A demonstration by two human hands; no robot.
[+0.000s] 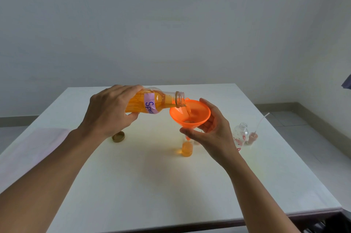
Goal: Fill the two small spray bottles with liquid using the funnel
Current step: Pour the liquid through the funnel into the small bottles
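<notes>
White tabletop (133, 185) holds a small spray bottle (187, 149) part-full of orange; right hand (213, 134) grips the orange funnel (197, 116), left hand (108, 113) grips the tilted labelled bottle (152, 102).

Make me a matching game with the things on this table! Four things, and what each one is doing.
Things:
1 big bottle
2 funnel
3 cap
4 flowered bottle

States:
A lying flat on the table
B tilted in the left hand
C standing with no top
D held by the right hand

Pairs: 1-B, 2-D, 3-A, 4-C
</notes>
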